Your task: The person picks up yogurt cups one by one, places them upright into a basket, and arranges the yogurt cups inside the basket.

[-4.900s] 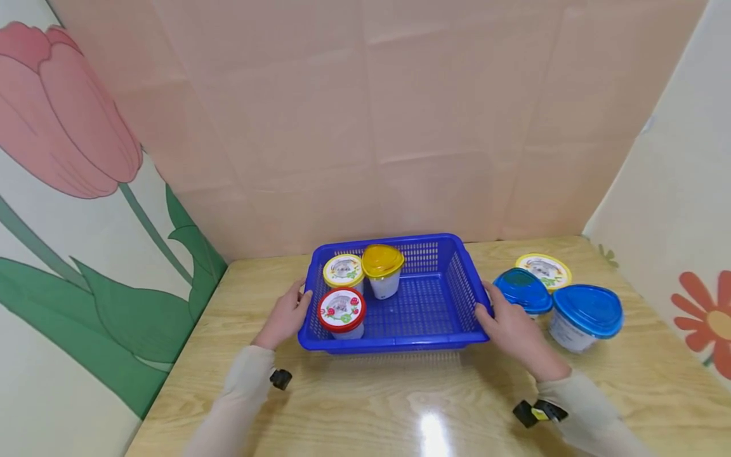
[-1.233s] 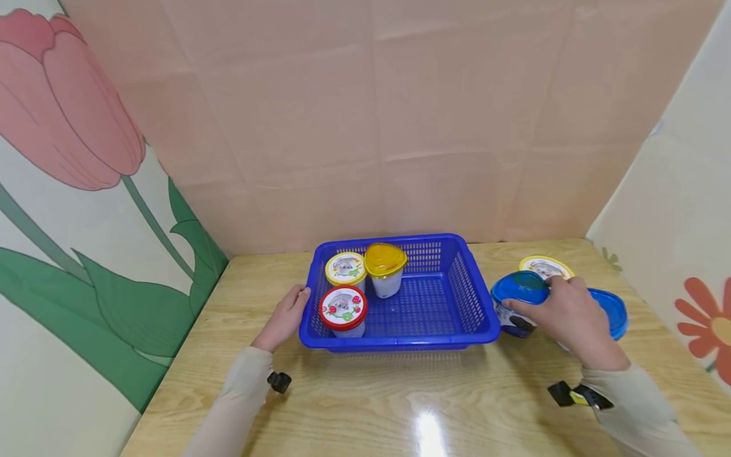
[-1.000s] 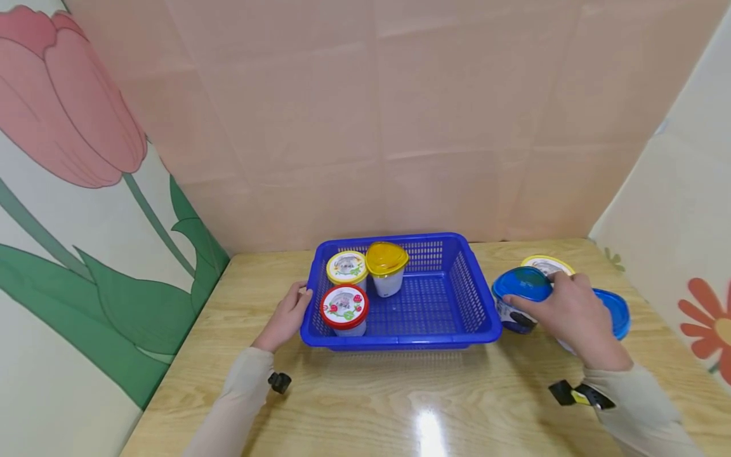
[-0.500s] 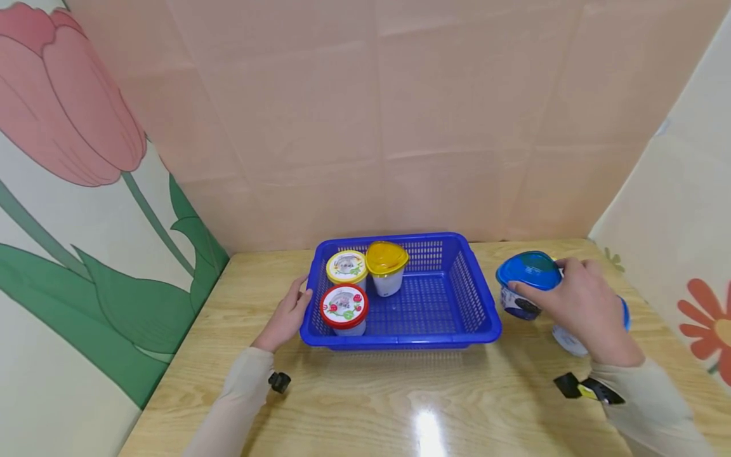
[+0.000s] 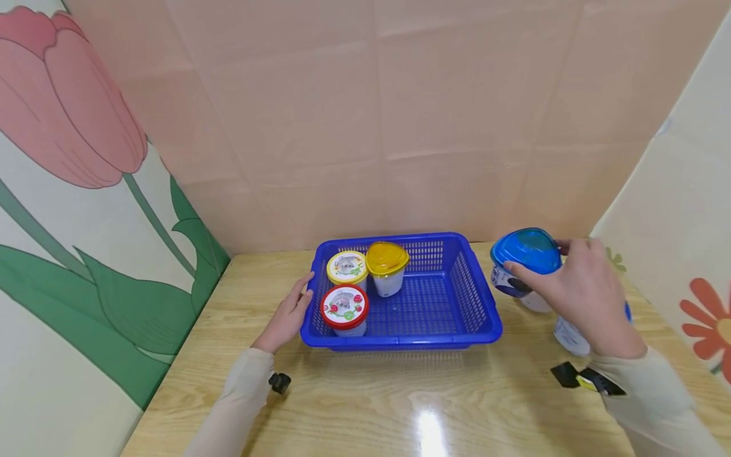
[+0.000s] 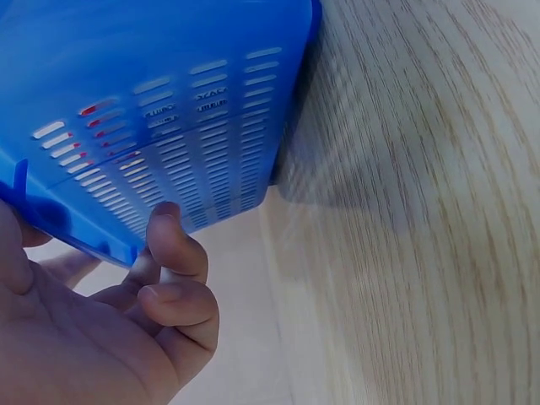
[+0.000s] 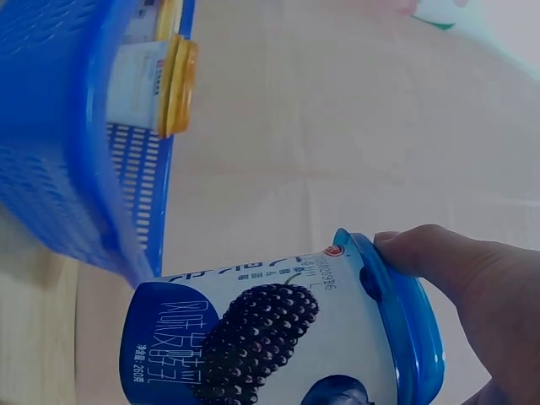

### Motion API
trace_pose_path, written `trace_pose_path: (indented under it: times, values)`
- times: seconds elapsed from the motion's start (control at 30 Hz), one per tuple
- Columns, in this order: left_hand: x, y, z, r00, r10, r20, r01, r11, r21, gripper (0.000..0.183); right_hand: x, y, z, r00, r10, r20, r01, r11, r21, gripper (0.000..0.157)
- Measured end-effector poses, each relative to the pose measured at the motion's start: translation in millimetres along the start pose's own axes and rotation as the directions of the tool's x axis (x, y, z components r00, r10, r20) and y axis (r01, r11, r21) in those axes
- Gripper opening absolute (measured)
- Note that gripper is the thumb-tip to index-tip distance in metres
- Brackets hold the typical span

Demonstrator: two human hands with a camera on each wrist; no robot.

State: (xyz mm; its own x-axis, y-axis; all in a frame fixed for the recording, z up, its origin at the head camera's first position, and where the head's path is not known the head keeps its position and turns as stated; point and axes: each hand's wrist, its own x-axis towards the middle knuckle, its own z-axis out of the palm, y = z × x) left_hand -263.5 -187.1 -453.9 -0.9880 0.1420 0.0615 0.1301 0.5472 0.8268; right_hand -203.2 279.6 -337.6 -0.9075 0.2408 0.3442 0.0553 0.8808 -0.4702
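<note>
My right hand [image 5: 591, 298] pinches a blue-lidded yogurt cup [image 5: 525, 251] by the lid, thumb in front and fingers behind. Held above the table and tilted, the cup [image 7: 278, 337] shows blackberry artwork on its side in the right wrist view. At the left end of the blue plastic basket [image 5: 422, 339], my left hand [image 5: 285, 320] rests against the rim. Its fingers [image 6: 181, 299] are loosely bent beside the slotted wall. Inside the basket stand a red-lidded cup [image 5: 344, 308], a flat yellow-lidded cup [image 5: 346, 266] and a domed yellow-lidded cup [image 5: 387, 263].
Behind the held cup stands a white cup [image 5: 537, 302], its top hidden. Another cup [image 5: 571, 336] with a blue lid is partly covered by my right hand. Brown paper [image 5: 428, 127] covers the back wall, and painted walls flank the wooden table [image 5: 365, 406].
My right hand left the basket's right rim and took hold of the blue-lidded yogurt cup. That cup is now lifted and tilted. The left hand's fingers have straightened slightly at the rim.
</note>
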Motion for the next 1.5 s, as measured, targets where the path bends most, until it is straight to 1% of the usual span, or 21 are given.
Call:
trace_pose_path:
  times: [0.17,0.23,0.43,0.63,0.7,0.83,0.93,1.17,1.33,1.43,1.5]
  values:
    - [1.0,-0.6,-0.1,1.0,-0.015,0.013,0.015,1.0,-0.012,0.044,3.1,-7.9,-1.4,0.999,-0.032,-0.019,0.033,0.999,0.015,0.104]
    - [0.8,-0.6,-0.2,1.0,-0.011,0.016,0.012,1.0,-0.012,0.044,4.0,-11.6,-2.1,0.998,-0.05,-0.024,0.05,0.999,0.017,0.103]
    - [-0.6,0.7,-0.2,1.0,-0.009,0.016,0.01,1.0,-0.029,0.044,6.2,-25.9,-3.6,0.996,-0.085,-0.017,0.086,0.996,0.024,0.1]
    - [0.3,0.9,0.7,0.999,-0.039,0.026,0.041,0.998,-0.049,0.044,8.2,-37.8,-1.1,0.993,-0.113,0.04,0.111,0.992,0.057,0.1]
    - [-0.2,1.6,0.5,0.999,-0.032,0.028,0.033,0.998,-0.049,0.044,8.7,-40.1,0.7,0.991,-0.122,0.057,0.118,0.991,0.066,0.1]
    - [-9.1,21.7,-5.9,0.998,-0.031,0.062,0.035,0.997,-0.066,0.046,10.6,-44.2,5.8,0.985,-0.147,0.09,0.14,0.987,0.082,0.1]
    - [-15.2,35.1,-9.8,0.995,-0.043,0.09,0.051,0.996,-0.078,0.048,12.2,-47.0,10.4,0.98,-0.162,0.111,0.151,0.983,0.102,0.098]
    - [-16.6,33.2,-9.0,0.996,-0.036,0.079,0.043,0.996,-0.08,0.048,17.4,-56.7,23.7,0.969,-0.188,0.163,0.166,0.977,0.135,0.095]
    - [-17.5,35.1,-9.3,0.995,-0.046,0.088,0.054,0.995,-0.084,0.048,20.3,-65.1,34.1,0.955,-0.213,0.205,0.189,0.973,0.129,0.091]
    - [-16.0,34.2,-9.4,0.995,-0.046,0.092,0.053,0.995,-0.083,0.048,19.9,-68.8,41.4,0.944,-0.229,0.238,0.207,0.972,0.113,0.094]
    - [-13.6,30.6,-8.9,0.995,-0.041,0.092,0.049,0.995,-0.082,0.048,19.9,-71.0,46.8,0.936,-0.244,0.255,0.221,0.968,0.116,0.097]
